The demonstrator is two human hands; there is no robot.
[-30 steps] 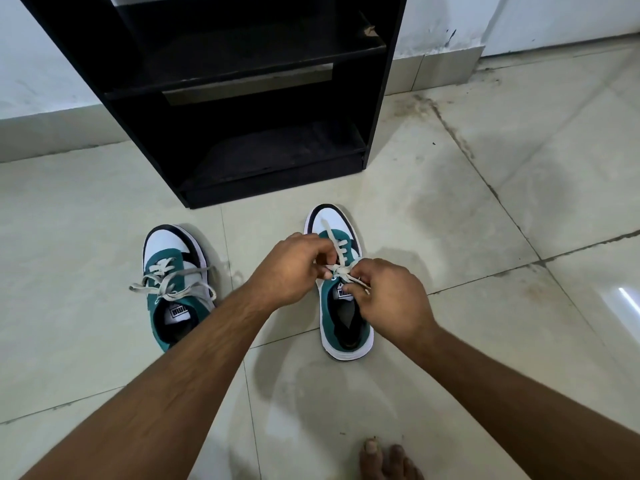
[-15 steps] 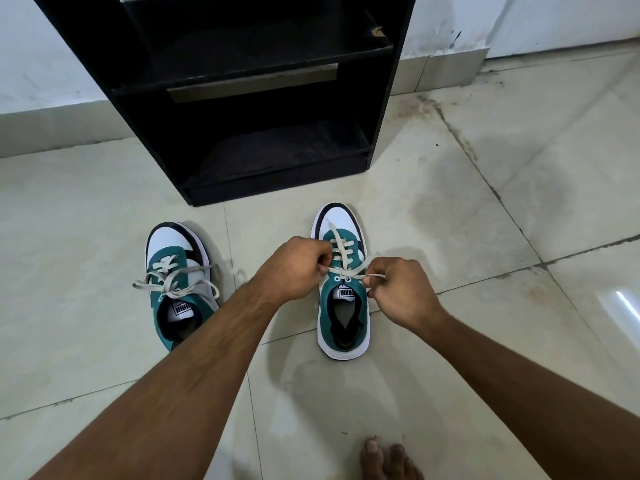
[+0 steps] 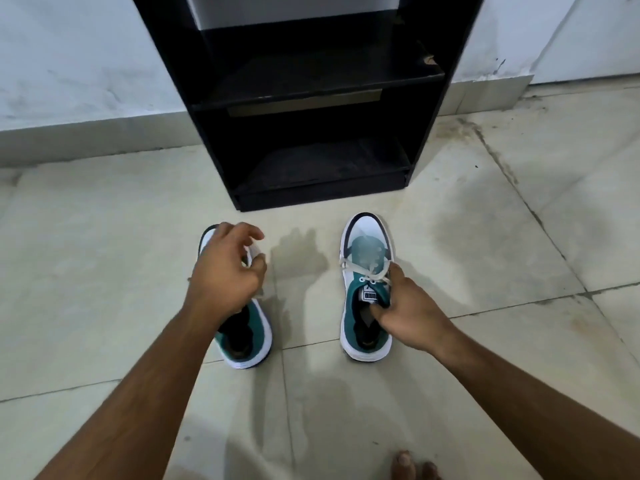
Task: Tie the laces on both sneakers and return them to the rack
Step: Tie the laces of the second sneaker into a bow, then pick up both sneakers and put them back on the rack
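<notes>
Sneakers sit side by side on the tiled floor (image 3: 485, 237), toes toward the black rack (image 3: 311, 98) just beyond. On the right sneaker (image 3: 363, 327), the right hand (image 3: 412, 313) grips the collar, fingers (image 3: 379, 308) hooked inside beside the tongue, thumb by the white laces (image 3: 363, 271). The left sneaker (image 3: 252, 341) lies mostly under the left hand (image 3: 225, 271), whose fingers are loosely curled and spread, holding nothing. Bare toes (image 3: 405, 462) show at the near edge.

Pale glossy floor tiles (image 3: 485, 393) with stained grout meet a scuffed whitish wall (image 3: 69, 57) and tiled skirting (image 3: 86, 136) at the far side.
</notes>
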